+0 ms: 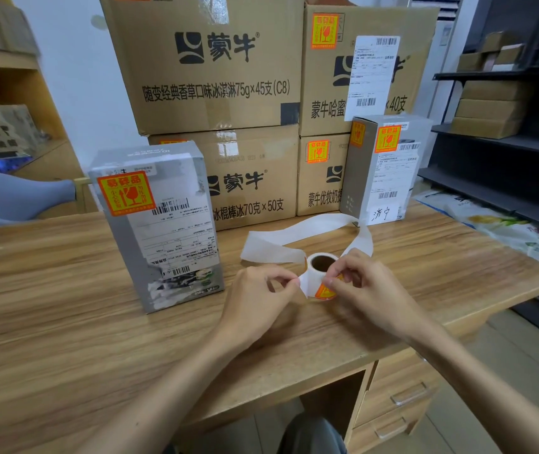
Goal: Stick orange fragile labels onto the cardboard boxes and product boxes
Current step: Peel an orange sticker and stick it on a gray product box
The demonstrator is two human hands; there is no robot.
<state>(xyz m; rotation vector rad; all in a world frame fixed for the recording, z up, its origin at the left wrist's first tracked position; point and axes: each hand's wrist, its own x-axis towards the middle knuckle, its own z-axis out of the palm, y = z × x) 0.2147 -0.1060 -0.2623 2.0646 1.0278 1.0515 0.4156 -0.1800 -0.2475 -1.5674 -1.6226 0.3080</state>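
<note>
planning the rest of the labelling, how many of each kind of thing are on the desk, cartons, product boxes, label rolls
mengniu cardboard boxes: 4
grey product boxes: 2
label roll: 1
total: 7

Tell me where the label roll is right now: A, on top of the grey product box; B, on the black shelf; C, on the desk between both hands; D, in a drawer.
C: the label roll stands on the desk, the left hand pinching its backing paper and the right hand pinching an orange label on it.
</note>
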